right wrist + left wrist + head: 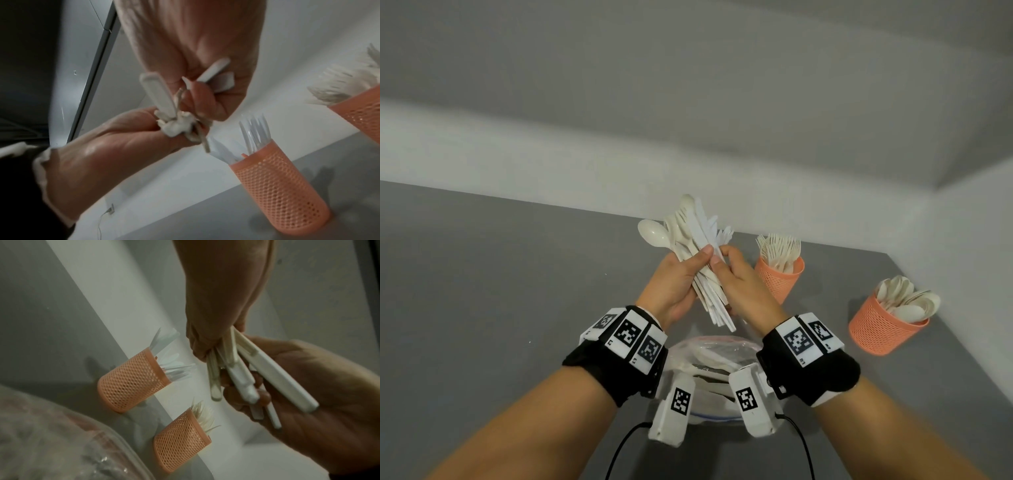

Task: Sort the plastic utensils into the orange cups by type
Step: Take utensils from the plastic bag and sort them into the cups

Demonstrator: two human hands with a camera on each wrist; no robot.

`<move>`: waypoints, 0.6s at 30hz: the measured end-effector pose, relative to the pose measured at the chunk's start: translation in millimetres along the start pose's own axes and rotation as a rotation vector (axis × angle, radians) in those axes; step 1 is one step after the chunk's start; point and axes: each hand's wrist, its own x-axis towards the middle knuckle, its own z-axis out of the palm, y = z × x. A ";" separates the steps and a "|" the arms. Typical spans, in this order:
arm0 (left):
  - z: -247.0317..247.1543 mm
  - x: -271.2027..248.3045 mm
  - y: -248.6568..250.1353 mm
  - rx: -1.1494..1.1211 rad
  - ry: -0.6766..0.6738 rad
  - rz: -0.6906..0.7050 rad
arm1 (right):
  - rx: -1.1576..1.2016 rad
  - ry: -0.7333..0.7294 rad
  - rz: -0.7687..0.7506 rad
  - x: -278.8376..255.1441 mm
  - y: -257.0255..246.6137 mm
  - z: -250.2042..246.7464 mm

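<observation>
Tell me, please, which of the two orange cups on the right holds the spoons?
The nearer, rightmost orange cup: rounded spoon bowls fill it, whereas the farther cup bristles with fork tines.

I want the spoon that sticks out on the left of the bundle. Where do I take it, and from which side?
Pinch the spoon at its neck, just below the bowl, coming in from the left. The bowl splays out clear of the other utensils, while its handle is buried in the bundle gripped by the left hand. The right hand is already at the bundle and would probably reach across.
</observation>
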 end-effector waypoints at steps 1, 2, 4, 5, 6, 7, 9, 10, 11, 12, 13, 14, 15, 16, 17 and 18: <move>0.0 0.1 0.5 0.012 -0.002 0.004 | 0.033 -0.007 0.029 -1.3 -1.3 -0.8; -0.7 0.0 0.9 0.017 0.003 0.006 | 0.075 -0.019 0.058 -2.6 -2.4 -1.9; -1.6 0.0 1.9 0.009 0.020 0.011 | 0.170 -0.063 0.081 -3.5 -0.8 -3.0; -1.7 0.1 2.2 0.003 0.020 0.009 | 0.198 -0.077 0.074 -3.2 1.2 -3.0; -1.6 0.6 2.3 0.003 0.018 0.004 | 0.212 -0.074 0.068 -2.6 2.8 -2.4; -1.1 0.7 2.5 0.009 0.014 -0.002 | 0.214 -0.055 0.072 -1.6 4.7 -2.1; 0.1 0.9 3.6 0.029 0.020 -0.004 | 0.242 -0.020 0.109 1.0 6.5 -2.0; 0.0 1.8 3.9 0.037 0.026 -0.002 | 0.275 -0.018 0.128 2.1 7.0 -2.8; -0.7 3.2 3.7 0.041 0.033 -0.001 | 0.297 -0.025 0.143 2.9 7.4 -3.9; -1.5 4.1 3.2 0.043 0.039 0.001 | 0.293 -0.032 0.153 3.5 7.9 -5.0; -2.0 4.5 2.4 0.043 0.041 0.000 | 0.259 -0.035 0.145 4.4 9.0 -5.7; -2.8 5.0 1.4 0.042 0.043 -0.005 | 0.216 -0.037 0.125 4.5 9.4 -6.2; -3.4 5.4 0.5 0.042 0.042 -0.010 | 0.171 -0.037 0.100 4.6 10.0 -6.3; -3.9 5.9 -0.4 0.047 0.044 -0.018 | 0.135 -0.038 0.077 4.4 9.5 -6.4; -4.0 6.6 -1.1 0.052 0.049 -0.023 | 0.104 -0.030 0.058 4.6 9.1 -6.1; -3.9 7.4 -1.6 0.051 0.054 -0.022 | 0.072 -0.008 0.046 4.9 8.4 -6.2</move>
